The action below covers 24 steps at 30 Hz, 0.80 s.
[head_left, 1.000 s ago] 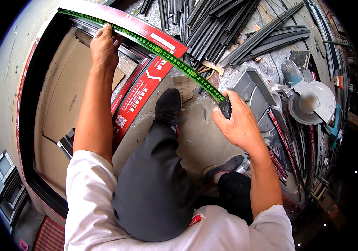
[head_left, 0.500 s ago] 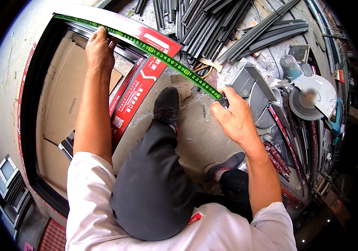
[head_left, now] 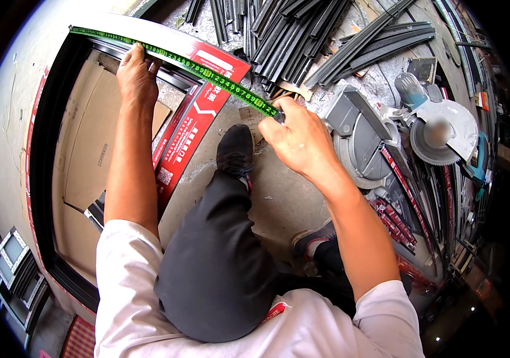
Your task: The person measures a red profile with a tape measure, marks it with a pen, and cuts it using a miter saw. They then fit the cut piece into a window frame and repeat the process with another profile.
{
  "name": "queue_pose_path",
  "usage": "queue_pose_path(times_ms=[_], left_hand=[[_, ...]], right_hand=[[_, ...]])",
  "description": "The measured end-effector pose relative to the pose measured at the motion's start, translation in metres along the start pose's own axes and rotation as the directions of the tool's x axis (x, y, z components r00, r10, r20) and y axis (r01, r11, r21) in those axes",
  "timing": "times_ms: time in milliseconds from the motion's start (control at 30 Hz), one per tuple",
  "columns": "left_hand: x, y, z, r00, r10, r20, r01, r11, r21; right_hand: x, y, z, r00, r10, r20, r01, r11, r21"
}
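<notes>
A green tape measure (head_left: 212, 76) with dark markings lies stretched along the far side of a large black frame (head_left: 45, 179), its end at the frame's far left corner. With finger and thumb my left hand (head_left: 137, 74) pinches the blade against that edge. My right hand (head_left: 298, 134) is closed around the tape's case, which is mostly hidden by the fingers, out past the frame's right corner over the floor. Red and white protective film (head_left: 190, 140) covers the frame's right side. Brown cardboard (head_left: 91, 155) shows inside the frame.
Black metal profiles (head_left: 300, 45) lie piled on the floor ahead. At the right stands a miter saw (head_left: 440, 134) with its round blade exposed, and red-wrapped strips (head_left: 395, 224) lie beside it. My shoe (head_left: 235, 149) is close to the frame. Small frames (head_left: 13, 256) stack at far left.
My right hand has moved left toward the frame with the tape case, so less blade shows between my hands. My left hand keeps its pinch on the blade.
</notes>
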<state>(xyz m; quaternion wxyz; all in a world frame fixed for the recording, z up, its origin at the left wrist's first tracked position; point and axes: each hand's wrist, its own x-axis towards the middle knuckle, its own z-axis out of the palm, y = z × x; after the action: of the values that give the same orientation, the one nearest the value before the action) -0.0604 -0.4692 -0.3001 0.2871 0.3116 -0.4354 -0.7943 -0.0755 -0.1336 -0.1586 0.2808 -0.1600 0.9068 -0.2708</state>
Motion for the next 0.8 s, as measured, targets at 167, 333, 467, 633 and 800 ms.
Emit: queue_pose_path(times_ms=[167,333,467,633,800], left_hand=[[0.003,0.003,0.0,1.0,0.001,0.006,-0.001,1.0,0.007],[0.0,0.016,0.001,0.995,0.048,0.089,-0.054,0.997,0.062],[-0.047,0.05,0.036,0.955,0.114,0.273,-0.178,0.958,0.225],[-0.118,0.062,0.081,0.851,-0.081,0.519,-0.213,0.849,0.483],[-0.193,0.03,0.117,0.652,-0.37,0.662,-0.109,0.818,0.565]], right_hand=[[0.019,-0.03,0.008,1.0,-0.011,-0.008,0.011,1.0,-0.004],[0.019,-0.016,0.009,0.996,-0.088,-0.029,0.091,0.988,0.126],[-0.003,0.031,0.016,0.982,-0.159,-0.104,0.18,0.953,0.245],[-0.076,0.112,0.017,0.986,0.038,-0.163,0.035,0.905,0.425],[-0.175,0.208,0.025,0.901,0.414,-0.13,-0.281,0.785,0.553]])
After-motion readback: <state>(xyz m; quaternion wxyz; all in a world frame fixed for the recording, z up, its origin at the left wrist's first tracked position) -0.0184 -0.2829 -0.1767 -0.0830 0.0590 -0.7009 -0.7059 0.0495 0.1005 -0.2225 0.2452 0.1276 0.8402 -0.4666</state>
